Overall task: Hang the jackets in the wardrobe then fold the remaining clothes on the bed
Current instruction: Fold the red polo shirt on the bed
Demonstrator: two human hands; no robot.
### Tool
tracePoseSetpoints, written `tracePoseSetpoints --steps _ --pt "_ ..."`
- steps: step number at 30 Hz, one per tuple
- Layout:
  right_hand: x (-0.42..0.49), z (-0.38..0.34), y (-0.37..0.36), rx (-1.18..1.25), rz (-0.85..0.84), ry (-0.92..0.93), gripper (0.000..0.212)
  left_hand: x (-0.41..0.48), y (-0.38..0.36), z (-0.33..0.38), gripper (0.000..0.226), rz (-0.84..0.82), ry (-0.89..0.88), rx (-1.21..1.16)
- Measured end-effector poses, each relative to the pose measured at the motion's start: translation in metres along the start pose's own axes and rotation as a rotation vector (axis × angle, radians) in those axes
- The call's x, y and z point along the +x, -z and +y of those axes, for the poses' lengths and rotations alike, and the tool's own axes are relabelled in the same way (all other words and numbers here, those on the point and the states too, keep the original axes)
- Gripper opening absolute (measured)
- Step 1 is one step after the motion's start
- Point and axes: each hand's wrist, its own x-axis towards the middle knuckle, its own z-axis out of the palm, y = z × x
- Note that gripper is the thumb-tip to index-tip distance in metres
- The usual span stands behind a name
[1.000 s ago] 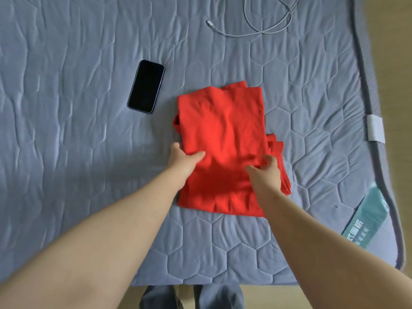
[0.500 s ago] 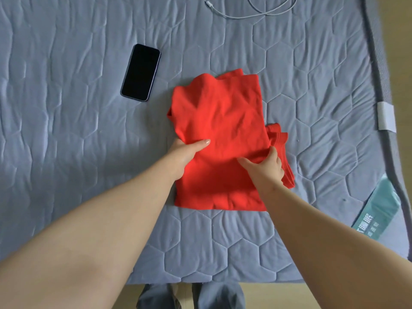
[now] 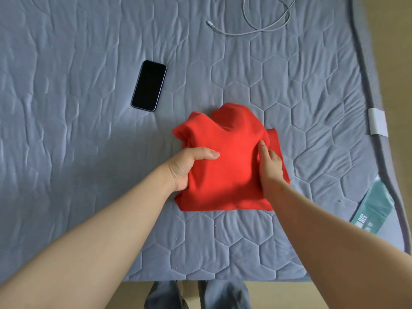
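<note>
On the bed [image 3: 89,152], the limp shirt [image 3: 231,166] is held at its side edges, left hand [image 3: 187,166] and seemingly right hand [image 3: 270,168] in closed grip.

A flat black rectangular smartphone [image 3: 149,85] lies dark face up beyond the left hand [image 3: 187,166], slightly to its left. A thin white charging cable [image 3: 263,21] loops well beyond the right hand [image 3: 270,168]. A translucent teal plastic packet [image 3: 373,210] lies far to that hand's right.
</note>
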Motion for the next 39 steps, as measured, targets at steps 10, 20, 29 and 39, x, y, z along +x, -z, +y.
tracePoseSetpoints --steps 10,20,29,39 --pt "-0.098 -0.091 0.008 0.717 -0.569 -0.093 0.068 -0.120 0.000 0.068 0.023 -0.026 -0.170 0.005" --pt "-0.201 -0.140 -0.010 0.618 -0.745 -0.099 0.031 -0.222 0.052 0.088 0.023 0.053 -0.341 0.072" --pt "-0.197 -0.109 -0.031 0.255 -0.420 -0.041 0.006 -0.188 0.107 0.028 0.015 0.385 -0.210 0.057" --pt "-0.170 -0.126 -0.060 0.541 -0.308 0.133 0.011 -0.165 0.116 0.037 0.014 0.417 -0.506 -0.191"
